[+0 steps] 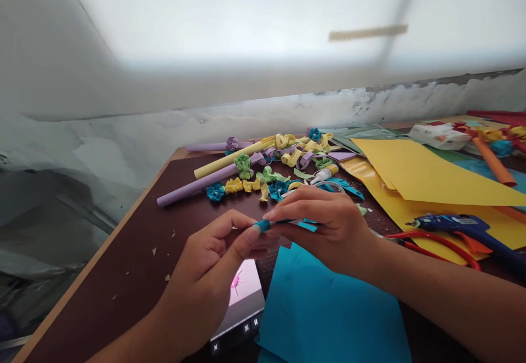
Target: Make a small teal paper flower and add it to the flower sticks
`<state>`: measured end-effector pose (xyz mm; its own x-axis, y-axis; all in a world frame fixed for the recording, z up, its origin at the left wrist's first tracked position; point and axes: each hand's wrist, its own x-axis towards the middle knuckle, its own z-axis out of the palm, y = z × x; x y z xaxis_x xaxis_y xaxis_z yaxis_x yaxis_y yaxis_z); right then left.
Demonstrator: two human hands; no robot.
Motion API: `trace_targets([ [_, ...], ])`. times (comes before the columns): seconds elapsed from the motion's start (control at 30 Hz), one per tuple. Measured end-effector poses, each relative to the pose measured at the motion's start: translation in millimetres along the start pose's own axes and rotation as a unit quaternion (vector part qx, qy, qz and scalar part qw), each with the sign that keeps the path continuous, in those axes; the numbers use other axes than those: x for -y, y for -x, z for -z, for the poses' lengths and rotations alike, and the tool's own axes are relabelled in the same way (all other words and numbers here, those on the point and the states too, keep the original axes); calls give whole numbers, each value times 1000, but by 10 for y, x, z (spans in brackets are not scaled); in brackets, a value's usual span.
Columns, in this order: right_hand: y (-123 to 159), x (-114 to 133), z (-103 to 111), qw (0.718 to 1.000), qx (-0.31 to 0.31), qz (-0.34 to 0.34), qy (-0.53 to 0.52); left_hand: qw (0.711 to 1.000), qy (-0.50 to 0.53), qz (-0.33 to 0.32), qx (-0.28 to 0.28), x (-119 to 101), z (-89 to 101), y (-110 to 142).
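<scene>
My left hand (205,264) and my right hand (324,226) meet over the dark brown table (123,253). Both pinch a thin blue paper strip (263,225), rolled tight between the fingertips. The left thumb and forefinger hold its left end. The right hand's fingers close over the rest, which is mostly hidden. A blue paper sheet (324,308) lies just below the hands. A phone (244,291) with a lit screen lies under my left wrist.
Behind the hands lie several curled paper flowers (246,179), a purple paper tube (197,185), a yellow tube (230,160) and a small glue bottle (322,175). To the right are yellow sheets (427,179), a blue glue gun (460,226) and red-handled scissors (435,242). A wall stands behind.
</scene>
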<state>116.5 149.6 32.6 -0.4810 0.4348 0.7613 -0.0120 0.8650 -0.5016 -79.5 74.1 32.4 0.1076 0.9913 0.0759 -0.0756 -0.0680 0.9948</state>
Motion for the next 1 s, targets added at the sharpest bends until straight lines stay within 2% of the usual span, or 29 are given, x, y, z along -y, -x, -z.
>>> trace_targets([
  [0.37, 2, 33, 18, 999, 12, -36, -29, 1000, -15, -2, 9, -13, 3, 14],
  [0.53, 9, 80, 16, 992, 3, -109, -55, 994, -107, -32, -6, 35, 49, 48],
  [0.6, -9, 98, 12, 985, 3, -151, -86, 979, -187, -77, -16, 44, 68, 58],
  [0.7, -48, 98, -4, 966, 19, -216, -143, 937, -308, -161, -23, 41, 92, 63],
  [0.77, -68, 86, -24, 944, 28, -274, -182, 911, -354, -210, -27, 38, 107, 62],
  [0.83, -74, 76, -45, 924, 33, -317, -212, 899, -369, -235, -34, 35, 116, 59],
  [0.9, -63, 76, -55, 928, 29, -311, -204, 916, -340, -206, -43, 26, 110, 50],
  [0.93, -51, 79, -53, 942, 23, -283, -179, 936, -306, -169, -44, 18, 99, 42],
  [1.0, -23, 86, -33, 978, 10, -183, -97, 976, -199, -79, -31, -3, 67, 19],
])
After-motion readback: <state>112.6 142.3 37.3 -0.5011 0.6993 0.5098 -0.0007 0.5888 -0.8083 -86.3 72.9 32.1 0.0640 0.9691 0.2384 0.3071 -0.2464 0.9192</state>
